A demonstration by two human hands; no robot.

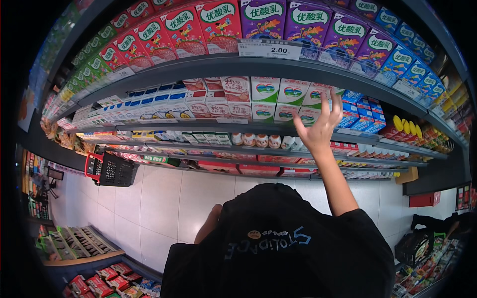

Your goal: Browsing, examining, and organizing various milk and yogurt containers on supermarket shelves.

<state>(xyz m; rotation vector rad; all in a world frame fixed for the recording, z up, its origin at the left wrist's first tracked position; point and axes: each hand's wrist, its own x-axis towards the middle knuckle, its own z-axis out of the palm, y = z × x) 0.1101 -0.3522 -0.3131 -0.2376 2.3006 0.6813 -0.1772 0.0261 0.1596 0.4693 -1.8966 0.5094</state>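
Note:
My right hand (pixel 321 123) is raised to the second shelf with the thumb and fingers spread and nothing held between them. Its fingertips overlap a white, red and green drink carton (pixel 315 92) in the upper row; whether they touch it I cannot tell. Similar cartons (pixel 265 89) stand stacked just left of it, beside red-and-white cartons (pixel 235 87). Blue drink packs (pixel 363 117) sit right of the hand. A bit of my left forearm (pixel 209 225) shows beside my body, while the left hand is hidden.
Above runs a shelf edge (pixel 208 65) with red cartons (pixel 182 28) and purple cartons (pixel 265 18). Small round-topped bottles (pixel 261 140) line a lower shelf. A black shopping basket (pixel 115 169) stands at left. Another person's dark sleeve (pixel 432 221) shows at lower right, near a second basket (pixel 413 247).

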